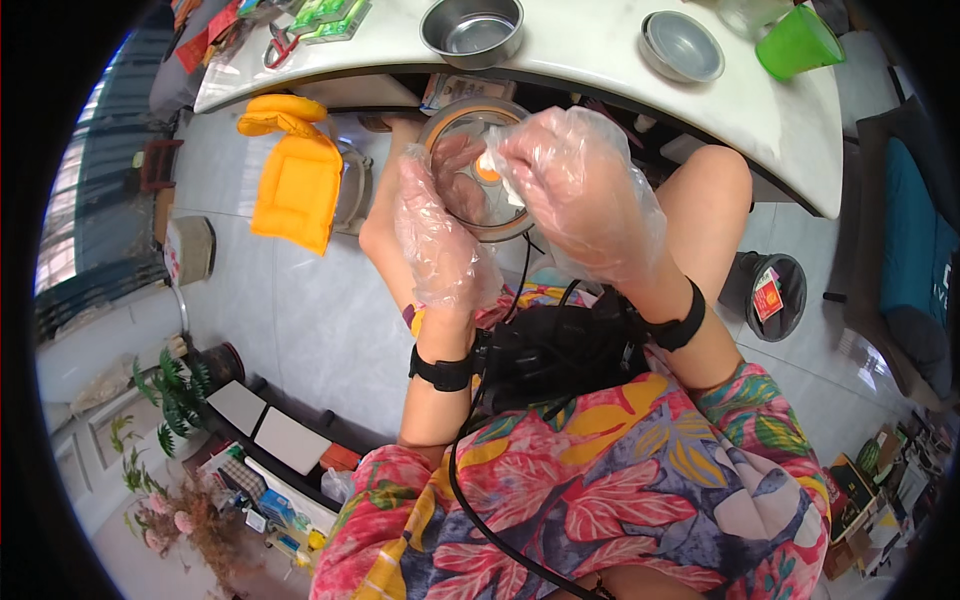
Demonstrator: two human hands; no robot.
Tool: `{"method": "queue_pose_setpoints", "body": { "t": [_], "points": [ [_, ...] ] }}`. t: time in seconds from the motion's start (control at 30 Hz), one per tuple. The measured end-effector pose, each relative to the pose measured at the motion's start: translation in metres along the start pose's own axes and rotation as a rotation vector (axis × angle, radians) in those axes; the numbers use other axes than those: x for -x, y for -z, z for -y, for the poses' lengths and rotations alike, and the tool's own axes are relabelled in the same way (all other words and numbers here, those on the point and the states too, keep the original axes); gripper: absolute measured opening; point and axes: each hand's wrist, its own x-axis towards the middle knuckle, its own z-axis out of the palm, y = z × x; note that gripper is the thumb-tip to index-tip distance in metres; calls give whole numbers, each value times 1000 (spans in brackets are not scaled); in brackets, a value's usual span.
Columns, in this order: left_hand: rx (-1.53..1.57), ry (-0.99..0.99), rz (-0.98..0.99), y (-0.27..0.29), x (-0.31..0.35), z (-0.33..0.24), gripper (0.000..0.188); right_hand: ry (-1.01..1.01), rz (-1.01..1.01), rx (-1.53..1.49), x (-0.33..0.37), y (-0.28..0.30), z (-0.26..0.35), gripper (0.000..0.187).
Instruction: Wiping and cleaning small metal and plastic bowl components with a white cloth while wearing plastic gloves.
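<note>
Gripping the round lid (484, 172) from its left with your left hand (440, 230), you pinch a white wipe (514, 197) in your right hand (578, 180), just right of the lid's centre.

lid rim (470, 107): brn/org | shirt (600, 490): multi-col floral | chair cushion (296, 185): yel-org | cup (798, 45): grn | wristbands (440, 370): blk | tabletop (585, 40): wht
</note>
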Motion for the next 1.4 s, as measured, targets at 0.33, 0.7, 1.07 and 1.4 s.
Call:
{"method": "queue_pose_setpoints", "body": {
  "t": [0.33, 0.7, 1.07, 1.4],
  "points": [
    [102, 153, -22, -6, 4, -3, 38, 7, 13, 7, 0, 2, -2, 14],
    [31, 145, 227, 4, -2, -5, 39, -725, -171, -640, 7, 15, -12, 12],
    [56, 180, 148, 7, -6, 2, 38, -396, -134, -324, 12, 4, -16, 12],
    [30, 95, 65, 7, -5, 6, 40, -89, 305, -66, 15, 0, 39, 22]
  ]
}}
